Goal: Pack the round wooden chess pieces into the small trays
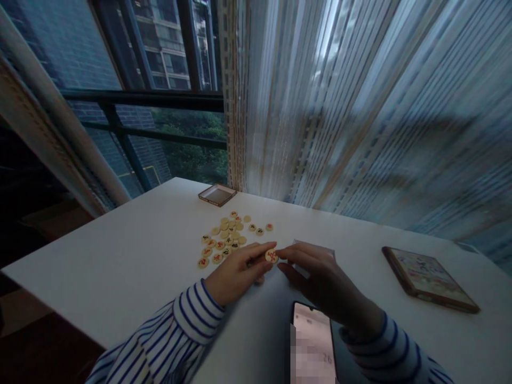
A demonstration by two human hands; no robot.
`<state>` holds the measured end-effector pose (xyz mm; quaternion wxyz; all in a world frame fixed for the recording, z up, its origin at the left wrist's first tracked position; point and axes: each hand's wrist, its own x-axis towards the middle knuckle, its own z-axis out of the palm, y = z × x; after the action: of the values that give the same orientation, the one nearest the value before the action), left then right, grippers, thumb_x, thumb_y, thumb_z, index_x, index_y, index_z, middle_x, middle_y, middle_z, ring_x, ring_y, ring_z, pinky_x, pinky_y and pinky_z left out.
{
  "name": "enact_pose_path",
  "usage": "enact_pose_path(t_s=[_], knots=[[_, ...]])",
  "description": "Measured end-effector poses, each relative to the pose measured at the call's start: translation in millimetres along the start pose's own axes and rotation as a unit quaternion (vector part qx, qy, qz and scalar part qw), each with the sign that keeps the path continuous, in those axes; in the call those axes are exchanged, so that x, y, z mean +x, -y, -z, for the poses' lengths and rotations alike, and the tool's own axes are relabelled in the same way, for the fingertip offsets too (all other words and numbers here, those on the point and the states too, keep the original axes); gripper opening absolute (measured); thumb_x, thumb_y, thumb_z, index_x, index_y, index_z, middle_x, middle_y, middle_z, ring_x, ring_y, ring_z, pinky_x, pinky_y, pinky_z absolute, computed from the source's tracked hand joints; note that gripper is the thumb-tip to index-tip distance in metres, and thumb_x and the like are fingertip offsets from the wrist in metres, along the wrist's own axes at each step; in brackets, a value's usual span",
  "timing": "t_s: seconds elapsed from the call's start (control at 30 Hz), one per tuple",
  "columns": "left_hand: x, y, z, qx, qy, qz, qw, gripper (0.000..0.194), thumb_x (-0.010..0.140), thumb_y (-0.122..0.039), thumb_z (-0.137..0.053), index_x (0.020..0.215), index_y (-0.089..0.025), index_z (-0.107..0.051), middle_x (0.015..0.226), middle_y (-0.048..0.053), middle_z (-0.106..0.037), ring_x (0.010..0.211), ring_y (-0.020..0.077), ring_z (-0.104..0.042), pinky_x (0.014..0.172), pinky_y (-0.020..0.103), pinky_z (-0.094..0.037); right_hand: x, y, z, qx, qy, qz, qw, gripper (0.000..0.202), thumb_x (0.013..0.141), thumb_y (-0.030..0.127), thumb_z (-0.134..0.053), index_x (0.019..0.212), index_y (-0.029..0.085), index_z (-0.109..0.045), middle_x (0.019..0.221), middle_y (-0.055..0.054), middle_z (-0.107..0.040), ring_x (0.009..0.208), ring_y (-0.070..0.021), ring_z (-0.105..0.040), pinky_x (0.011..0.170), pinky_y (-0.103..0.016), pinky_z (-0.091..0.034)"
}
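Between the thumb and fingers of my left hand (240, 269) is a round xiangqi piece (271, 256), its red character facing me. My right hand (324, 277) comes in from the other side. Its index fingertip is at the piece's right edge, while the thumb sits lower and apart from it. Below my left hand another piece (260, 280) shows in part on the table. To the left and beyond lies a loose spread of several xiangqi pieces (224, 234), some with red or black characters up and some with blank faces.
The white table (128, 256) stands by a window and a striped curtain (280, 106). At the far edge is an open shallow box (218, 195). A flat transparent-looking item (326, 252) lies partly under my right hand. A phone (314, 330) is close to me; a brown-edged box (432, 277) lies right.
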<state>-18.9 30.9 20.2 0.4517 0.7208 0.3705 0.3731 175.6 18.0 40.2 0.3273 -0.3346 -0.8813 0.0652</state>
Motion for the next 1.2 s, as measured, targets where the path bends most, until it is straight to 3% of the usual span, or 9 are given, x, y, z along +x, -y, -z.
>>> enact_pose_path(t_s=[0.17,0.3,0.43,0.53,0.83,1.0,1.1,1.2], knots=[[21,-4,-14.9,-0.060,0.005,-0.004,0.998,0.042,0.080,-0.028,-0.058,0.121,-0.021,-0.055,0.103,0.006,-0.065,0.094,0.0202,-0.059,0.084,0.036,-0.046,-3,-11,13,-0.023,-0.019,-0.026,0.999,0.021,0.088,0.022,-0.048,0.106,0.020,-0.058,0.090,-0.006,-0.065,0.083,-0.0155,-0.059,0.073,-0.029,-0.048],[30,-5,-28.2,-0.177,-0.006,0.001,0.984,0.043,0.077,-0.025,-0.062,0.119,-0.019,-0.054,0.092,0.004,-0.067,0.088,0.0170,-0.060,0.081,0.032,-0.046,-5,-18,19,-0.025,-0.029,-0.048,0.998,0.017,0.088,0.023,-0.049,0.102,0.019,-0.058,0.090,-0.005,-0.065,0.084,-0.0153,-0.059,0.075,-0.029,-0.048],[31,2,-37.8,-0.279,-0.055,0.002,0.959,0.029,0.072,-0.024,-0.069,0.099,-0.018,-0.058,0.077,0.000,-0.066,0.074,0.0133,-0.061,0.074,0.027,-0.047,-5,-20,20,-0.020,-0.023,-0.057,0.998,0.017,0.088,0.025,-0.049,0.099,0.018,-0.059,0.090,-0.005,-0.065,0.084,-0.0156,-0.059,0.075,-0.030,-0.048],[29,7,-38.0,-0.295,-0.057,0.010,0.954,0.025,0.070,-0.025,-0.071,0.090,-0.017,-0.059,0.075,0.000,-0.065,0.072,0.0128,-0.060,0.071,0.026,-0.047,-5,-20,19,-0.014,-0.013,-0.056,0.998,0.017,0.088,0.026,-0.049,0.098,0.018,-0.060,0.090,-0.005,-0.065,0.084,-0.0151,-0.059,0.074,-0.030,-0.047],[27,6,-36.7,-0.269,-0.045,0.049,0.961,0.042,0.066,-0.036,-0.073,0.101,-0.016,-0.062,0.081,0.004,-0.069,0.076,0.0158,-0.061,0.072,0.029,-0.048,-7,-18,21,-0.027,0.025,-0.036,0.999,0.031,0.087,0.026,-0.051,0.116,0.019,-0.053,0.102,-0.008,-0.062,0.092,-0.0175,-0.057,0.079,-0.033,-0.046],[27,11,-42.2,-0.264,-0.039,0.031,0.963,0.034,0.068,-0.035,-0.071,0.093,-0.015,-0.059,0.083,0.006,-0.070,0.079,0.0166,-0.063,0.073,0.030,-0.049,-8,-17,23,-0.038,0.034,-0.033,0.998,0.028,0.087,0.028,-0.050,0.113,0.020,-0.056,0.099,-0.008,-0.062,0.089,-0.0178,-0.057,0.076,-0.034,-0.047],[25,15,-44.0,-0.167,-0.043,0.003,0.985,0.027,0.076,-0.034,-0.062,0.095,-0.014,-0.059,0.089,0.009,-0.069,0.083,0.0174,-0.063,0.076,0.031,-0.050,-13,-18,28,-0.048,0.031,-0.039,0.998,0.025,0.087,0.029,-0.051,0.108,0.018,-0.057,0.099,-0.008,-0.063,0.089,-0.0179,-0.058,0.077,-0.034,-0.047],[23,23,-47.3,0.048,-0.052,-0.061,0.996,0.022,0.082,-0.026,-0.054,0.099,-0.014,-0.060,0.093,0.010,-0.068,0.085,0.0190,-0.062,0.078,0.036,-0.050,-27,-23,34,-0.041,0.005,-0.072,0.997,0.023,0.085,0.025,-0.053,0.107,0.018,-0.056,0.099,-0.008,-0.064,0.090,-0.0177,-0.058,0.077,-0.034,-0.049]])
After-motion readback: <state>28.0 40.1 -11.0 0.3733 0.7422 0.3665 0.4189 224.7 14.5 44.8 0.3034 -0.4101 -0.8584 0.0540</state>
